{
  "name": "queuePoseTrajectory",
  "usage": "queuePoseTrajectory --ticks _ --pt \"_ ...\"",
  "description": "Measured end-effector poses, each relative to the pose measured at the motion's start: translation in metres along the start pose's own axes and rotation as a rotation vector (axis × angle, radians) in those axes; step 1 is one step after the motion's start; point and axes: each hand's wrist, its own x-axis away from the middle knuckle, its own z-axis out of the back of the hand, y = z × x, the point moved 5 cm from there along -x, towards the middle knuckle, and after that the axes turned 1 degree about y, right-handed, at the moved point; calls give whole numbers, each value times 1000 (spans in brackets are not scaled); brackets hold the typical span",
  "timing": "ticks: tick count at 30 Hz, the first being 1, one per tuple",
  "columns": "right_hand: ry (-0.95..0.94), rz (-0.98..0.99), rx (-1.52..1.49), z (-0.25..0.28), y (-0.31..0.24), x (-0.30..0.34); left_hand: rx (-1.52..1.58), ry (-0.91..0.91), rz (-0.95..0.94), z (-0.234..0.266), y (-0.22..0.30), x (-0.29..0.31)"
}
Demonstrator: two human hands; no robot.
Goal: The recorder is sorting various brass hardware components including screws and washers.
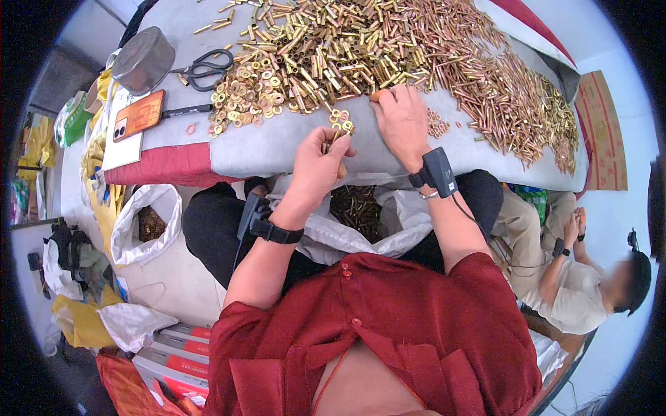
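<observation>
My left hand point(319, 159) is closed around a few small brass tubes point(326, 147), held just over the near edge of the grey cloth-covered table. Several brass rings point(340, 119) lie right by its fingertips. My right hand point(402, 121) rests back-up on the cloth, fingers bent together at the near edge of a big heap of brass tubes point(333, 52); an orange cover point(377, 96) shows at a fingertip. Whatever its fingers pinch is hidden. Flat washers point(250, 90) are piled left of the hands, and small copper rings point(437, 123) lie right of my right hand.
Thinner copper-coloured tubes point(485, 83) spread rightward. Black scissors point(205, 68), a metal tin point(143, 60) and an orange phone point(139, 116) lie at the left. Below the table edge, a white sack point(409, 211) holds dark brass pieces. Another person point(576, 298) sits at the right.
</observation>
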Motion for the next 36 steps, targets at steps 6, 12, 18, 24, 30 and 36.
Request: queuePoseTrajectory --ticks 6,12,18,24,30,36 --pt "-29 -375 -651 7 -11 21 -44 15 -19 -1 -1 -1" --pt "-79 -540 -1057 8 -26 42 -99 -17 -54 -4 1 1" --pt "-29 -658 -1269 15 -26 43 -204 -28 -123 -8 1 0" --pt "-192 -412 -887 19 -21 40 -561 113 -542 -10 11 5" --pt "-223 -520 -783 21 -24 37 -631 161 -629 -9 13 5" --pt "-154 -233 -643 24 -28 23 -563 165 -588 -7 14 3"
